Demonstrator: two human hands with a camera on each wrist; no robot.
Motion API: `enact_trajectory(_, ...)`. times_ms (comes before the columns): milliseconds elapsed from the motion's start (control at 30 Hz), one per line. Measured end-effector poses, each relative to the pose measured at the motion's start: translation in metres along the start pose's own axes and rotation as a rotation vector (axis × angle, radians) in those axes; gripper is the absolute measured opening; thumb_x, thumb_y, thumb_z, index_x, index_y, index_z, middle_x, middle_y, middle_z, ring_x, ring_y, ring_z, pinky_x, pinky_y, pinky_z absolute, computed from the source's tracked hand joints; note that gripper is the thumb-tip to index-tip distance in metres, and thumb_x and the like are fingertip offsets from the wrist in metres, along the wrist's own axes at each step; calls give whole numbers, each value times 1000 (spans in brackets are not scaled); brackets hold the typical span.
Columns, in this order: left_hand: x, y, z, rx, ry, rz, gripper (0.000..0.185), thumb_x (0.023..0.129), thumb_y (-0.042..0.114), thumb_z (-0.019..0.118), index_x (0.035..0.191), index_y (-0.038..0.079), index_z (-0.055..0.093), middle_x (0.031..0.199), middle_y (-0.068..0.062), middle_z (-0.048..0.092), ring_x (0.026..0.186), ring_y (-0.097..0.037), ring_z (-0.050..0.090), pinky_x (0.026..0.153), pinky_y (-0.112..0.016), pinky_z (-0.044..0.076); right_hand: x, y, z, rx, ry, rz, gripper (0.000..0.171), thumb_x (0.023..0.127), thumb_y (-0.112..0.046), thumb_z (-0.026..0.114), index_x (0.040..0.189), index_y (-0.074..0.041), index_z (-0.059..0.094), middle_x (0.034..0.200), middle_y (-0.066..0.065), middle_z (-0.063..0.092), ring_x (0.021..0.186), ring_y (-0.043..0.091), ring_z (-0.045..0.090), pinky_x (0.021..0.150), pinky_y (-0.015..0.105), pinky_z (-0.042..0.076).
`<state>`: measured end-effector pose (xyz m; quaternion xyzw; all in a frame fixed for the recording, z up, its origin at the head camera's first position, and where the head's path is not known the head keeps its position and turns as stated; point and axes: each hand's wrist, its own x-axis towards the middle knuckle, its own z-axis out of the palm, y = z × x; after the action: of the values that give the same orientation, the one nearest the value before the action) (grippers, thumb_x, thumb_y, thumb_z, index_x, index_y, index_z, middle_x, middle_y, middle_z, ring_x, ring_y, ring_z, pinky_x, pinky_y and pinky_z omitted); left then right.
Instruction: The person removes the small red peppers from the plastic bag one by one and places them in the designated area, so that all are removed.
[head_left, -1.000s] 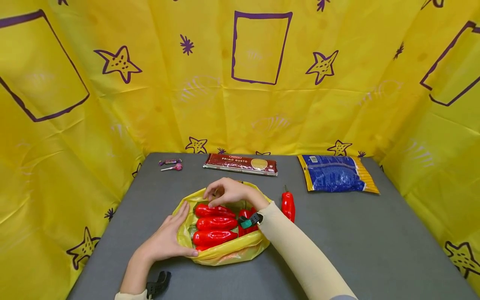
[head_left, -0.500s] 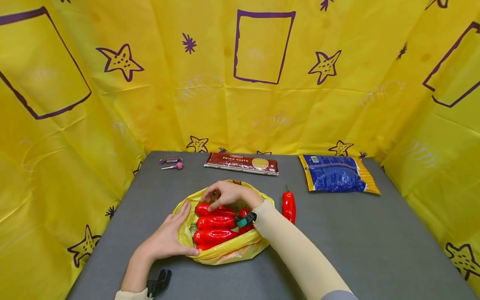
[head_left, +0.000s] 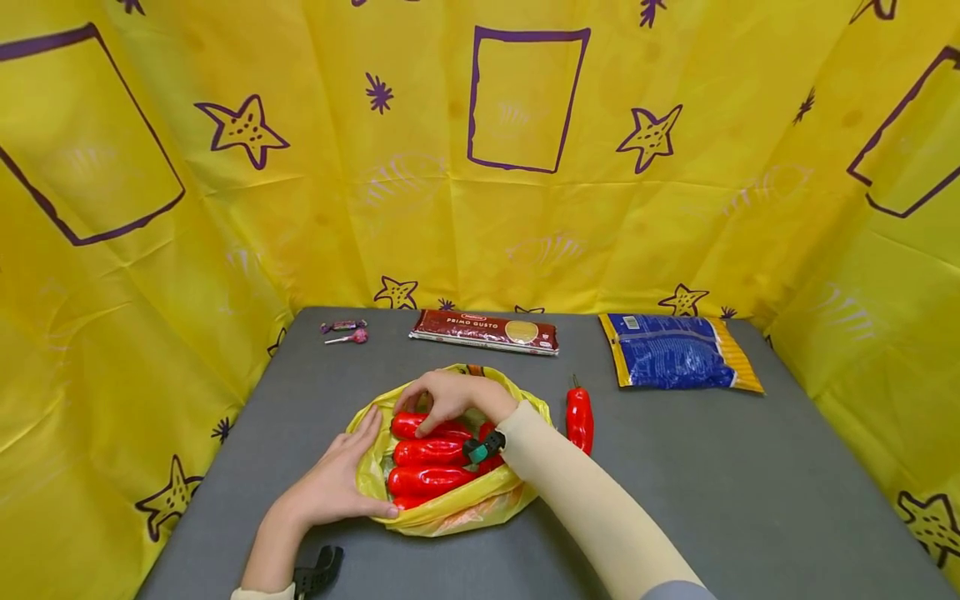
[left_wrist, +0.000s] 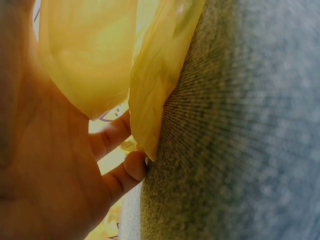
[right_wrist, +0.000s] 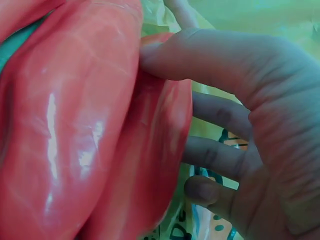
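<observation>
Inside a yellow plastic bag [head_left: 468, 518], the farthest red pepper [right_wrist: 155, 135] lies pinched between thumb and fingers of the right hand [head_left: 447, 396]; the left hand [head_left: 337, 477], fingers extended, touches the bag's left side.

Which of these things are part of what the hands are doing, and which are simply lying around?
Likely part of the job:
yellow bag
red peppers inside it
left hand, touching the bag
right hand, gripping one pepper

Apparently just lying about:
wrapped candy
lollipop
PRIMO GUSTO pack
blue-and-yellow pack
lone pepper beside the bag, though it may belong
</observation>
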<state>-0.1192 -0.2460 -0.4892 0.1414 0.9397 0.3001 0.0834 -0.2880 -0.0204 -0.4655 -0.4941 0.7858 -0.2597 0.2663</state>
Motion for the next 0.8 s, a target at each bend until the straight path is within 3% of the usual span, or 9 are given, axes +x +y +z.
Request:
enact_trajectory(400,-1,0,0,7,8,11,141,66,72,90,169,5,22,178,-13,16,135,-34,42,102,-58,49,-2,-3,0,-70,23,13,45,90,-21,83,134,-18,74,126,-6,72,111,10,60,99,23,49)
enact_trajectory(800,-2,0,0,-10,6,26,140,67,70,91,169,4,21,178,-15,14,138,-38,40,105,-62,46,-7,-8,-7,-54,51,63,43,91,-22,81,134,-22,75,120,-9,72,105,11,60,87,22,52)
